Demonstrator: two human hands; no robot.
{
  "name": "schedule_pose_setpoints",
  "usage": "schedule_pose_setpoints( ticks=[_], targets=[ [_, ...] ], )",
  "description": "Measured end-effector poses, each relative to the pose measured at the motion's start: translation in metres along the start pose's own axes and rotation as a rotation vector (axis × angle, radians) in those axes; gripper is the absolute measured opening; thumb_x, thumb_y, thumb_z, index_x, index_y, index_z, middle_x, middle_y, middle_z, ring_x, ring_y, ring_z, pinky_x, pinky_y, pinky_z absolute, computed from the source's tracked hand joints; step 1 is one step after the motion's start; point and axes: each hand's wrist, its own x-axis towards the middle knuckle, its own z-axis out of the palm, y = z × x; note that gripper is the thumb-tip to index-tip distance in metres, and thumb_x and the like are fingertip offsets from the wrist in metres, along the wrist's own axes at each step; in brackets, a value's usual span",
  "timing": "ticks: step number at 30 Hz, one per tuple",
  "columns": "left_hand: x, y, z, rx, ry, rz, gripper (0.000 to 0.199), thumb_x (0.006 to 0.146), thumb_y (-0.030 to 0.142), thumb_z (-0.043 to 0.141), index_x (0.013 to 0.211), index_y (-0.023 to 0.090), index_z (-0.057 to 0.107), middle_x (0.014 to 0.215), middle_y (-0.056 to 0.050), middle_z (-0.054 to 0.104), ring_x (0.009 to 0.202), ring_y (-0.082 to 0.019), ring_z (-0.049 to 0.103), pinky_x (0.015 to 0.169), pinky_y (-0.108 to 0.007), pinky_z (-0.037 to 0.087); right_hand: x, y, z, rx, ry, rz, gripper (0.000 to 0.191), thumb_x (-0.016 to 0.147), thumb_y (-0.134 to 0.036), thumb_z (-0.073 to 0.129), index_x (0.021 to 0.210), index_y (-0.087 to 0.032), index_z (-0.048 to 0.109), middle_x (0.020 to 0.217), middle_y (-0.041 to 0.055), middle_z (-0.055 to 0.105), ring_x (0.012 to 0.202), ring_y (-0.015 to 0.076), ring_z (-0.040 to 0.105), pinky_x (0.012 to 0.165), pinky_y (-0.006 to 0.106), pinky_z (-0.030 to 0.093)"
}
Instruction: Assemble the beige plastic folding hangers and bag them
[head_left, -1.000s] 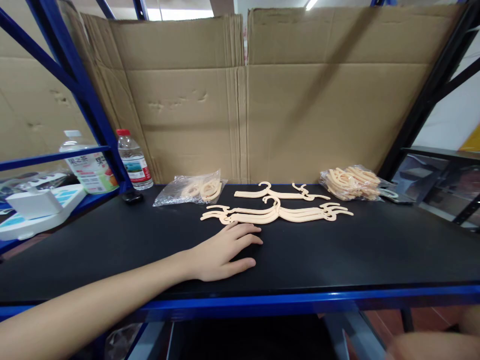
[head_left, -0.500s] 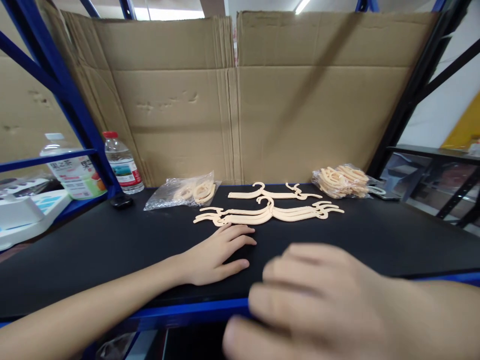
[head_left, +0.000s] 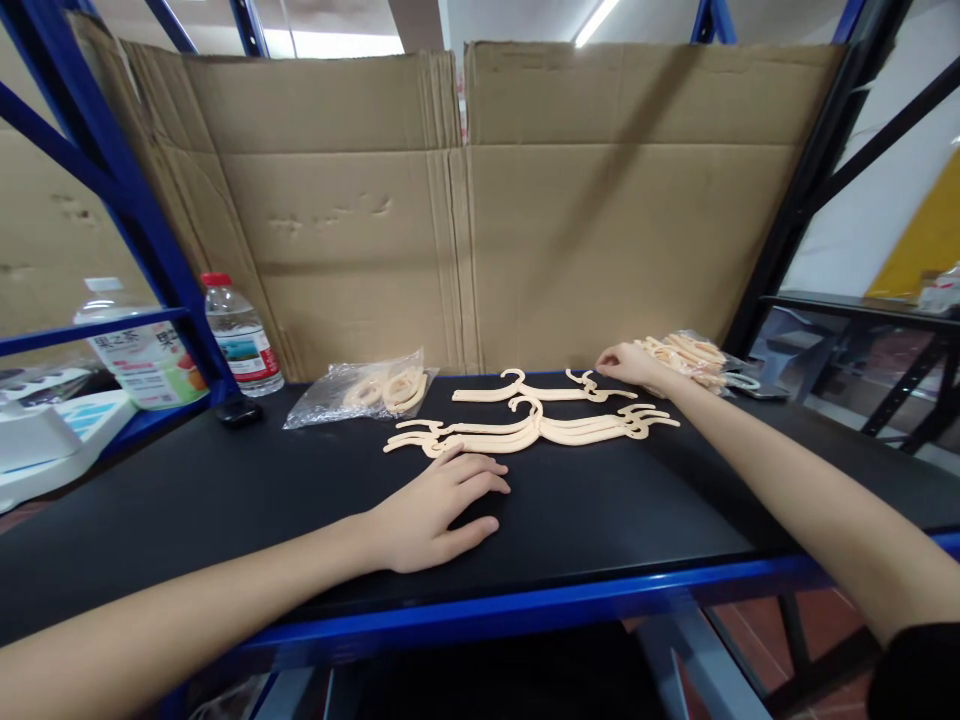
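Observation:
My left hand (head_left: 446, 505) lies flat on the black table, fingers spread and holding nothing. Its fingertips are just in front of a stack of cream plastic hangers (head_left: 495, 437), close to their left end. Hooks and side clips of these hangers overlap. Behind the stack lies a single cream hanger (head_left: 551, 393) with a clip on its right end only. My right hand (head_left: 630, 365) is stretched out to the far right, beside that clip. Its fingers are loosely bent, apparently with nothing in them. The right forearm passes in front of a bag of cream parts (head_left: 686, 350).
A clear plastic bag with cream rings (head_left: 394, 390) lies at the back left. Left of it stand a red-capped water bottle (head_left: 240, 340) and a larger labelled bottle (head_left: 142, 355). A cardboard wall (head_left: 360, 250) closes off the back; blue posts (head_left: 127, 200) frame the side.
My right hand has swung from the near foreground out to the far right, beside the single hanger's clip. My left hand and the hangers stay in place; the view has shifted slightly.

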Motion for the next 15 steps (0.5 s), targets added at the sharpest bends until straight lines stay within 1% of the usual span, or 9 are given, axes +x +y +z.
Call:
schedule_pose_setpoints(
  ticks=[3,6,8,10,12,15],
  targets=[
    [0.008,0.001,0.001,0.094,-0.006,0.026,0.026,0.091,0.028,0.045,0.114,0.020,0.054,0.117,-0.010,0.059,0.110,-0.026,0.052,0.107,-0.048,0.027,0.004,-0.003,0.018,-0.014,-0.010,0.055,0.027,0.083,-0.033,0.057,0.084,-0.012,0.073,0.081,0.0110,0.072,0.073,0.0195,0.065,0.061,0.024,0.043],
    [0.015,0.004,0.002,0.219,-0.038,0.050,0.021,0.090,0.027,0.044,0.106,0.018,0.055,0.107,-0.011,0.059,0.099,-0.025,0.054,0.102,-0.046,0.032,0.006,-0.008,0.029,-0.025,-0.001,0.113,0.032,0.078,-0.042,0.061,0.074,-0.013,0.073,0.075,0.0124,0.070,0.071,0.0213,0.064,0.059,0.025,0.042],
    [0.018,0.006,0.004,0.281,-0.061,0.059,0.018,0.089,0.027,0.044,0.099,0.017,0.055,0.102,-0.011,0.059,0.094,-0.025,0.054,0.098,-0.045,0.036,0.007,-0.010,0.033,-0.023,0.015,0.147,0.029,0.075,-0.040,0.064,0.071,-0.013,0.072,0.074,0.0131,0.070,0.072,0.0220,0.065,0.059,0.025,0.042],
    [0.019,0.006,0.005,0.284,-0.058,0.050,0.016,0.089,0.027,0.044,0.097,0.017,0.054,0.101,-0.011,0.057,0.092,-0.025,0.054,0.094,-0.043,0.039,0.007,-0.012,0.035,-0.017,0.038,0.181,0.025,0.074,-0.036,0.064,0.071,-0.012,0.072,0.074,0.0140,0.070,0.073,0.0227,0.065,0.059,0.025,0.042],
    [0.017,0.005,0.006,0.222,-0.027,0.028,0.017,0.090,0.027,0.045,0.101,0.017,0.053,0.104,-0.011,0.056,0.095,-0.025,0.053,0.091,-0.039,0.042,0.007,-0.012,0.037,-0.003,0.062,0.211,0.022,0.072,-0.032,0.065,0.071,-0.011,0.072,0.074,0.0150,0.070,0.073,0.0234,0.065,0.060,0.026,0.043],
    [0.015,0.002,0.008,0.130,0.003,0.009,0.019,0.090,0.025,0.045,0.106,0.018,0.052,0.107,-0.010,0.055,0.100,-0.024,0.052,0.090,-0.036,0.043,0.008,-0.011,0.040,0.048,0.096,0.240,0.018,0.071,-0.028,0.065,0.072,-0.011,0.072,0.074,0.0146,0.070,0.073,0.0233,0.065,0.061,0.026,0.043]
  ],
)
